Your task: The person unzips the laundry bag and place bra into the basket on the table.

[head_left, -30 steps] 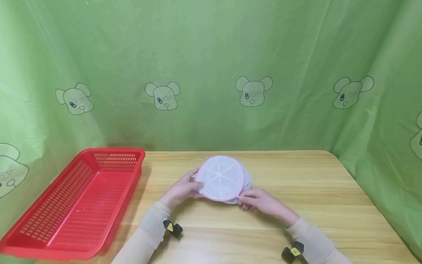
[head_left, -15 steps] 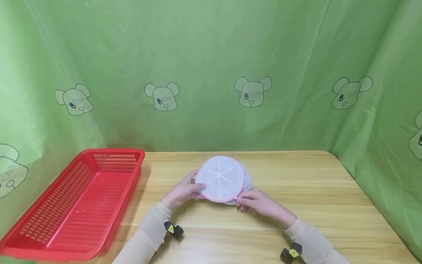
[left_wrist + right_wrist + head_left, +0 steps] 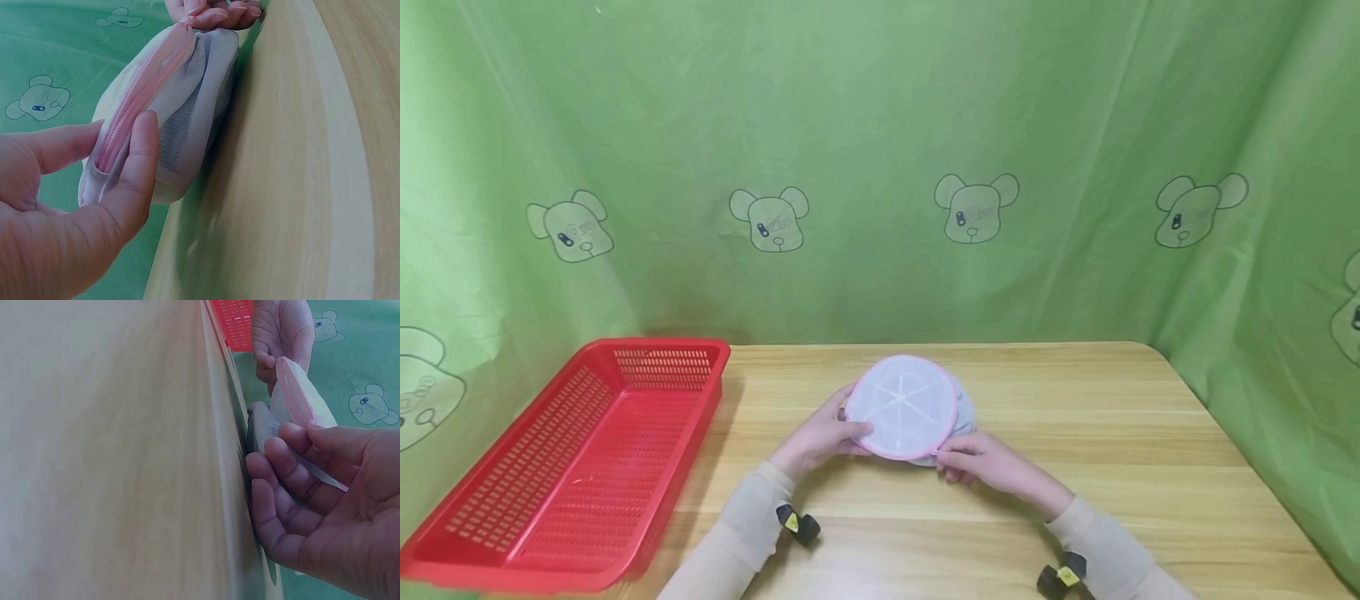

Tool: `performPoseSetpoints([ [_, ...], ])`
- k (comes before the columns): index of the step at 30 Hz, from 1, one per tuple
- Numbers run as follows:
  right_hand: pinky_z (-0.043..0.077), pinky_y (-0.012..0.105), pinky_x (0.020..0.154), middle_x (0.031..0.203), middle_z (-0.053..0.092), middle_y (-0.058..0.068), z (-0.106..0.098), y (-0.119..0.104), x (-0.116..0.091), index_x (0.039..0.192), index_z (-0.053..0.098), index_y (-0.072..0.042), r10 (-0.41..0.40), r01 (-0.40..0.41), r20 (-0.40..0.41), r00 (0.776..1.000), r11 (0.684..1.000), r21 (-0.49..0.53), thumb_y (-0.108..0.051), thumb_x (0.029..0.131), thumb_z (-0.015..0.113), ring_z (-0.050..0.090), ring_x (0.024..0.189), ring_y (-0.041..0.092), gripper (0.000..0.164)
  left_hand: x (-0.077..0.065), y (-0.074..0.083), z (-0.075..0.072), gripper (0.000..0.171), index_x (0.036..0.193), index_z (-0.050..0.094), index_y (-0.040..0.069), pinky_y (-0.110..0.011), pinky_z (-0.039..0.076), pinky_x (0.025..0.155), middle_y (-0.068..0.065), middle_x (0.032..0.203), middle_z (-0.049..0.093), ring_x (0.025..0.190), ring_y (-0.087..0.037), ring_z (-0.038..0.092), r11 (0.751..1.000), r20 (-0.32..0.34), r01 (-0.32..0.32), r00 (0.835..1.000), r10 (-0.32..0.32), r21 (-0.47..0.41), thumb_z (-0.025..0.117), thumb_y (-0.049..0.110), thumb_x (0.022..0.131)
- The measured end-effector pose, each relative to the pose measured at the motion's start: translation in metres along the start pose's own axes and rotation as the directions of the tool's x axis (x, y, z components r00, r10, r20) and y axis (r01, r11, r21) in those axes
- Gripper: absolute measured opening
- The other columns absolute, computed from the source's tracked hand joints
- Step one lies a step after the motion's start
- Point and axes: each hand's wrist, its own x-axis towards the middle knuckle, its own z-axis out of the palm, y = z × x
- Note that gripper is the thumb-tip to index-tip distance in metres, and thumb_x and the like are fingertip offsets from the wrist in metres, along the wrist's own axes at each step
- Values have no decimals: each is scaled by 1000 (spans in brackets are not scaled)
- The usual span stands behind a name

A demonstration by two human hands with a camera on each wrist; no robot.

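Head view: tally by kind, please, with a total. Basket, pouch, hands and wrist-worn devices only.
Red basket: 1
Pink-zipped pouch: 1
Hands: 2 (left hand, right hand)
Black wrist devices: 2 (left device, right device)
Total: 6

Widest pass: bench (image 3: 1135, 425) right of the right grip (image 3: 988, 462).
Narrower strip runs between red basket (image 3: 672, 467) and left grip (image 3: 823, 433), basket wall bounding it. Near side of pouch (image 3: 901, 408) reachable between forearms, but wrist cameras (image 3: 799, 525) jut into that gap. Grips block pouch's left side and near-right corner; green curtain (image 3: 880, 125) walls off the far edge.
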Motion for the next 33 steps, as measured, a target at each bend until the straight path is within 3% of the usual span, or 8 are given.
performPoseSetpoints([
  [33, 60, 31, 71, 85, 67, 16, -6, 2, -1, 94, 67, 2, 25, -25, -16, 1000, 1000, -8, -26, 100, 53, 64, 80, 19, 32, -1, 1, -3, 82, 157, 13, 18, -31, 62, 68, -24, 113, 57, 74, -19, 68, 1000, 27, -17, 1000, 16, 20, 57, -4, 91],
])
